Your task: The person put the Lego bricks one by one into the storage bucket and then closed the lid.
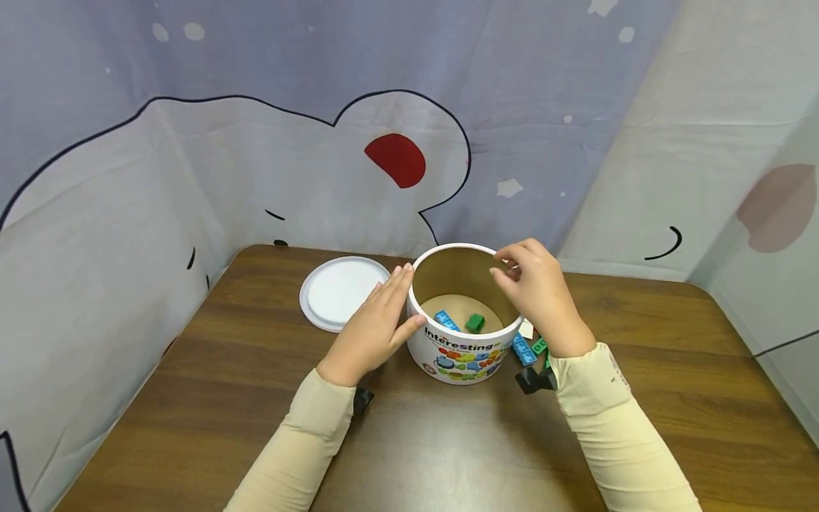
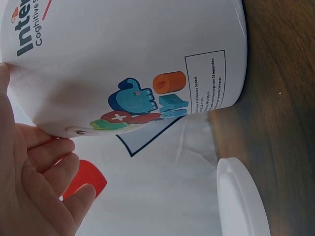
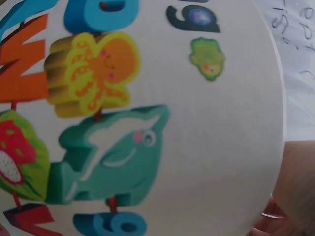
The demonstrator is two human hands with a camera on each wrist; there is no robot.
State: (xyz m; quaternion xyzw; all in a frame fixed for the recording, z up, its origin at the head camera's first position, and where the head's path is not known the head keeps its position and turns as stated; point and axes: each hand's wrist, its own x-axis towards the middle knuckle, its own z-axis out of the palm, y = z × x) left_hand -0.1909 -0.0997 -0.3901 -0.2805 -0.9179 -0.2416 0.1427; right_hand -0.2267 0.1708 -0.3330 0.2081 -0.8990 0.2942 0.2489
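Observation:
A white round tub (image 1: 422, 350) printed with colourful shapes stands upright on the table, its top uncovered. Inside on its floor lie a blue building block (image 1: 446, 320) and a green building block (image 1: 475, 323). My left hand (image 1: 374, 331) rests against the tub's left side near the rim, fingers extended. Over the right rim is my right hand (image 1: 537, 291), fingers loosely bent and thumb apart from the forefinger; nothing shows between them. The right wrist view is mostly filled by the tub's printed wall (image 3: 211, 132), with only part of that hand visible.
A white round lid (image 1: 345, 288) lies on the wooden table (image 1: 672, 370) to the tub's left. Right of the tub, partly hidden by it and my right arm, are another blue block (image 1: 523, 350), green pieces (image 1: 539, 346) and a whitish piece (image 1: 526, 329). A patterned curtain (image 1: 288, 163) hangs behind.

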